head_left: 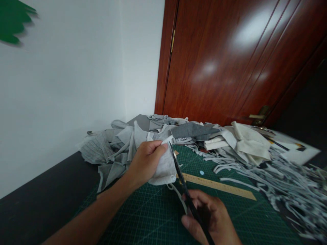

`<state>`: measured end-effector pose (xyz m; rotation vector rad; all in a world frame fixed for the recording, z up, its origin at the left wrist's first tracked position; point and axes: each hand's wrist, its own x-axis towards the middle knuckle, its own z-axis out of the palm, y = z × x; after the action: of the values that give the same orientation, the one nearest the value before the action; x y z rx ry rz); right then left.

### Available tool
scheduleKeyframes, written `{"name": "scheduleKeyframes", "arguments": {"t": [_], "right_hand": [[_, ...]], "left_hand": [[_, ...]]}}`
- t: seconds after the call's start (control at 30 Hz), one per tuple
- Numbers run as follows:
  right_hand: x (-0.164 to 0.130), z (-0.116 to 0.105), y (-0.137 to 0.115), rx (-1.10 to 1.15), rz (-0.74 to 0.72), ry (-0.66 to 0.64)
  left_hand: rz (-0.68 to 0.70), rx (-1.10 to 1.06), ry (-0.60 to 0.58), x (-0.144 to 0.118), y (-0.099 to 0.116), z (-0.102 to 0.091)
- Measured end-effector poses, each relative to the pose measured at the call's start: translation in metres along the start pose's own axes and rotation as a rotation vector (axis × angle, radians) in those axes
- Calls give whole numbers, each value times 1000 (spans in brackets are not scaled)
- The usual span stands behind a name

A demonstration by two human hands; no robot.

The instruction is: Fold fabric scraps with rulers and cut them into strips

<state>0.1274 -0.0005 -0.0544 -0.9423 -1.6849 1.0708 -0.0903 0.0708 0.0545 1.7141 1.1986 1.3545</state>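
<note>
My left hand pinches the top edge of a light grey piece of fabric, thumb on top, holding it up above the mat. In my right hand is a pair of black scissors, their blades pointing up and away along the fabric's right edge. Whether the blades are closed I cannot tell. A thin pale strip hangs below the fabric near the scissors. Under both hands lies a green cutting mat with a printed grid. A wooden ruler rests on it, beyond my right hand.
Crumpled grey cloth lies at the left by the white wall. Folded grey and cream fabric is stacked at the back right. A heap of cut strips covers the right side. Behind the table stands a brown door.
</note>
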Motion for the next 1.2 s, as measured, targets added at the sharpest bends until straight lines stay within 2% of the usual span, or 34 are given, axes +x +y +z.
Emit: {"name": "scheduleKeyframes", "arguments": {"t": [0.3, 0.47, 0.53, 0.63, 0.77, 1.2], "right_hand": [[1, 1, -3, -59, 25, -3], [1, 3, -12, -117, 44, 22], [1, 3, -14, -135, 52, 26], [2, 4, -15, -124, 68, 30], [2, 4, -16, -94, 91, 21], [1, 1, -11, -155, 69, 29]], "left_hand": [[44, 58, -18, -4, 0, 5], [65, -30, -39, -3, -2, 8], [58, -126, -20, -3, -3, 8], [114, -179, 74, -2, -4, 8], [215, -127, 151, -3, -4, 7], [266, 42, 169, -4, -5, 4]]}}
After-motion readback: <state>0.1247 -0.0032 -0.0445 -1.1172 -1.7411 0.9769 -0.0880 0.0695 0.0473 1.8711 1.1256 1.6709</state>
